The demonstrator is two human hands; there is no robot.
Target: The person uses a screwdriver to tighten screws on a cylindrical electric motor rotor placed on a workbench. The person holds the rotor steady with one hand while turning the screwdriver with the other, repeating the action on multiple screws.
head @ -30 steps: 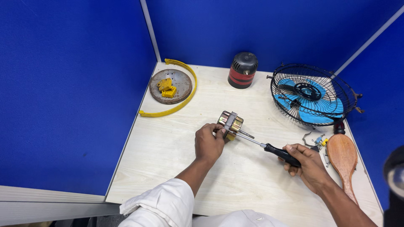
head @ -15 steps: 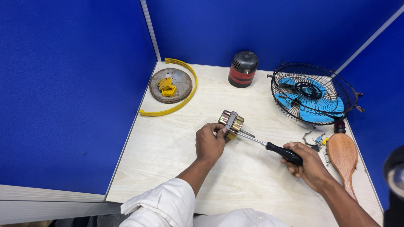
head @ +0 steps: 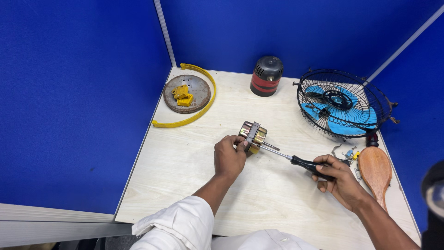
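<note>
Two hands are working mid-bench (head: 185,157): my left hand (head: 230,156) is gripping the fan motor (head: 252,137), my right hand (head: 340,178) is clamping the screwdriver (head: 300,162) against it. Fan cage (head: 342,103), base plate (head: 187,94) and rear cover (head: 267,76) are already lying apart; motor casing is still closed.

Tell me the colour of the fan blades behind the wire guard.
Light blue fan blades, inside a black wire guard; the head view shows them best.

Repair booth: blue partitions (head: 83,92), fan parts (head: 342,104)
</note>
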